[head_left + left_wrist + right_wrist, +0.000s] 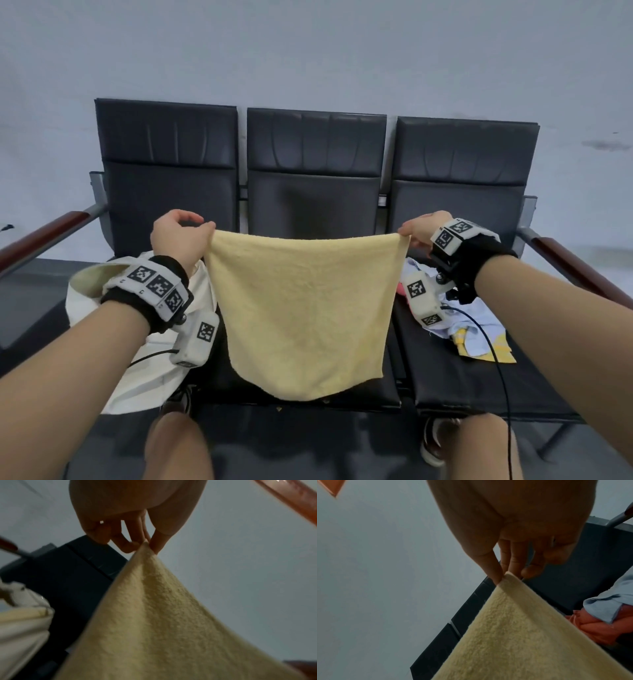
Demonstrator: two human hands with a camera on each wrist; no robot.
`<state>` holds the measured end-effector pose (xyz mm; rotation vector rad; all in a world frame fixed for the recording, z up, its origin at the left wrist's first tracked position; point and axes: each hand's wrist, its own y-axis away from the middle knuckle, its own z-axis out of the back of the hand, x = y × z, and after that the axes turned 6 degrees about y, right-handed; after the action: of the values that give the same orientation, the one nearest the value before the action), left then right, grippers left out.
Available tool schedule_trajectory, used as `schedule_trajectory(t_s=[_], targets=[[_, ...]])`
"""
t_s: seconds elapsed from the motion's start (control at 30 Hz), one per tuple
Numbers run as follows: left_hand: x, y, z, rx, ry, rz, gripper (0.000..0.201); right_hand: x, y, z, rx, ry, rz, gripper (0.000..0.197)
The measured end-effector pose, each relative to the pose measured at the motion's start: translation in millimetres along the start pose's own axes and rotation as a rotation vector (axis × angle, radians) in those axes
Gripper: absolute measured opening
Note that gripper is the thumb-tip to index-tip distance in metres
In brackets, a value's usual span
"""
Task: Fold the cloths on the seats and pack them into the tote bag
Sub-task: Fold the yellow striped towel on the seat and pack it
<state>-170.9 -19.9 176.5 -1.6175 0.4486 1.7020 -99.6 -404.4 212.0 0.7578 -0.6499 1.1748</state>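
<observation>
A pale yellow terry cloth [303, 308] hangs spread flat above the middle seat, its lower edge draping onto the seat's front. My left hand [183, 234] pinches its top left corner [145, 545] between thumb and fingers. My right hand [423, 228] pinches the top right corner [506, 576] the same way. The cream tote bag [144, 370] lies on the left seat, partly behind my left forearm. A heap of other cloths [476, 332], light blue, yellow and pink-orange [597, 627], lies on the right seat.
Three black padded seats [315, 192] stand in a row against a pale wall, with wood-topped metal armrests [579, 263] at both ends. My knees and shoes [435, 442] show below the seat fronts. A black cable [493, 346] hangs from my right wrist.
</observation>
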Motion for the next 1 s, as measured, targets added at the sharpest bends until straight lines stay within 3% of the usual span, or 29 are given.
schedule_trajectory(t_s=[0.13,0.3,0.5,0.67,0.8,1.0], targets=[[13,-36,-19,0.077,-0.083,0.038,0.012,16,-36,-16,0.042,-0.078,0.015,0.012],[13,-75,-51,0.189,0.214,0.326,0.019,50,-64,-32,0.012,-0.559,-0.076,0.016],[4,-119,-75,0.298,0.327,0.263,0.021,62,-95,-36,-0.052,-0.725,0.106,0.013],[28,-121,-76,0.365,0.302,0.256,0.02,43,-113,-46,-0.18,-0.528,0.111,0.016],[86,-90,-79,0.404,0.172,0.325,0.019,-12,-111,-77,-0.198,-0.365,0.018,0.016],[213,2,-70,0.512,0.051,0.667,0.029,-140,-74,-141,0.126,-0.112,-0.303,0.008]])
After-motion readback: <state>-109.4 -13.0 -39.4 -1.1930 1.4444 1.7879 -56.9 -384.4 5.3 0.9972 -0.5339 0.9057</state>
